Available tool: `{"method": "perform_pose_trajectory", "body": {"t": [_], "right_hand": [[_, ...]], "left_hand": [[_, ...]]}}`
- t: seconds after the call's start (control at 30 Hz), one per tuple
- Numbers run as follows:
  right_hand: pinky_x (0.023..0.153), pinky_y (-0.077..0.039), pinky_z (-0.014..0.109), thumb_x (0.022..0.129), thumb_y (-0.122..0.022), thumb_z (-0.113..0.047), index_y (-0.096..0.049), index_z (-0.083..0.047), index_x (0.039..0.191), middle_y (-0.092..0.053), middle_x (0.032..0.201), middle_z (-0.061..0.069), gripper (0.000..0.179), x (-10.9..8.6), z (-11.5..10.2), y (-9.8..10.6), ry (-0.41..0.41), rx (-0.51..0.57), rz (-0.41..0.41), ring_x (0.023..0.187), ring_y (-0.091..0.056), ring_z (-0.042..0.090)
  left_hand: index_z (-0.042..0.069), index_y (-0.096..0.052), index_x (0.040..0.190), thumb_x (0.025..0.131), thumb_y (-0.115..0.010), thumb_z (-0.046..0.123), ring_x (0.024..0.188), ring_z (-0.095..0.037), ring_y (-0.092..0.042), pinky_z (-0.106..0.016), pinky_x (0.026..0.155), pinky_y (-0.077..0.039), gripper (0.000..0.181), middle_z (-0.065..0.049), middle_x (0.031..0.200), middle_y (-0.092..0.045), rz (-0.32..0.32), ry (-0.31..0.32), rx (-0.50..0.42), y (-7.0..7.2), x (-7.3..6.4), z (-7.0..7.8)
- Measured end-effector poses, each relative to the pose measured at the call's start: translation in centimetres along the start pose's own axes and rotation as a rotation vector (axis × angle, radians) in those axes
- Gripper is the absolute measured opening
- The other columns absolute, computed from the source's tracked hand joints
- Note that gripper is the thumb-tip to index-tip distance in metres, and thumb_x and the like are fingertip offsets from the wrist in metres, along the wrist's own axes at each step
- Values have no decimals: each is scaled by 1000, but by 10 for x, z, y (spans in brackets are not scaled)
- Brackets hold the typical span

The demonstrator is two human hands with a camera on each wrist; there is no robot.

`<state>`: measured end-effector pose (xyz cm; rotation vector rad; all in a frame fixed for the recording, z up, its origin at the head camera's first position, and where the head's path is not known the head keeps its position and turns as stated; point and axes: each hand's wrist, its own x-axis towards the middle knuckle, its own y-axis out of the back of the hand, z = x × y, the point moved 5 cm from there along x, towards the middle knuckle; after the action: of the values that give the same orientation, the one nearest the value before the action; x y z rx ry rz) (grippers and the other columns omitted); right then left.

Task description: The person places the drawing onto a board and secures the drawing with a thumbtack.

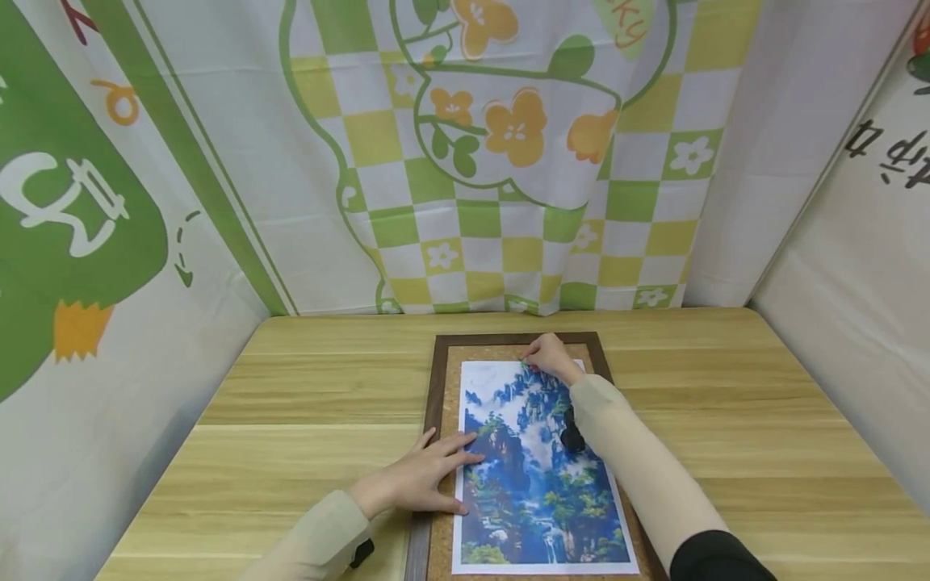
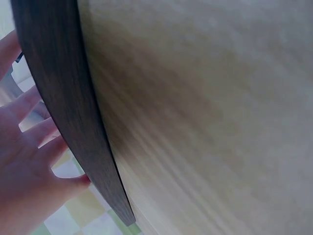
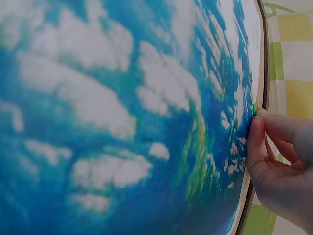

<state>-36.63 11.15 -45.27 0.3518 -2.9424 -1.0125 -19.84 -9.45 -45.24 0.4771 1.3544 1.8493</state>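
A printed landscape picture (image 1: 534, 500), with blue mountains and a waterfall, lies on a cork board (image 1: 441, 545) in a dark wooden frame (image 1: 419, 553). At the picture's top edge my right hand (image 1: 552, 359) pinches a small green push pin (image 3: 255, 108) between thumb and finger. How deep its point sits is hidden. My left hand (image 1: 421, 476) is spread over the board's left side, fingertips on the picture's left margin. In the left wrist view, the dark frame's side (image 2: 63, 88) stands beside the spread left hand (image 2: 29, 166).
The board lies on a light wooden table (image 1: 327, 403). A checked, flower-printed cloth (image 1: 494, 242) hangs behind it, with printed cloth walls (image 1: 835, 282) on both sides. Dark wrist devices (image 1: 572, 436) sit on both wrists; the right one hangs over the picture.
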Motion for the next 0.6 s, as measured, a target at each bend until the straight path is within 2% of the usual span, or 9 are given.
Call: {"method": "perform_pose_trajectory", "body": {"t": [0.03,0.13,0.27,0.43,0.6], "right_hand": [[56,-48,24,83,-56,1,-68,5,88,-66,80,15,14,4,6,0,-5,19,3,56,-56,10],[57,-50,25,83,-56,2,-67,8,90,-66,84,19,14,1,4,3,-60,58,4,59,-59,12],[64,-52,28,85,-54,1,-65,9,97,-64,92,21,18,-6,1,7,-67,101,-42,72,-62,20],[72,-51,35,87,-53,-4,-61,9,104,-62,98,22,23,-15,-9,14,-13,84,-125,84,-61,30],[74,-50,39,89,-51,-6,-60,8,107,-62,100,22,25,-28,-21,25,89,-19,-170,87,-60,32]], "left_hand": [[21,-40,134,78,-61,48,131,-25,-21,-56,103,-6,65,-9,145,-22,-1,2,2,0,1,0],[22,-40,134,77,-61,48,131,-24,-21,-56,103,-6,65,-9,145,-22,-6,8,10,0,3,-1],[21,-42,133,77,-62,46,131,-25,-22,-57,102,-8,64,-9,144,-23,-10,14,11,1,4,-1],[18,-48,128,78,-64,40,128,-25,-28,-56,101,-15,57,-10,141,-30,4,22,35,5,5,1],[13,-53,121,81,-62,35,120,-28,-40,-48,99,-29,47,-13,133,-41,40,33,34,13,3,1]]}}
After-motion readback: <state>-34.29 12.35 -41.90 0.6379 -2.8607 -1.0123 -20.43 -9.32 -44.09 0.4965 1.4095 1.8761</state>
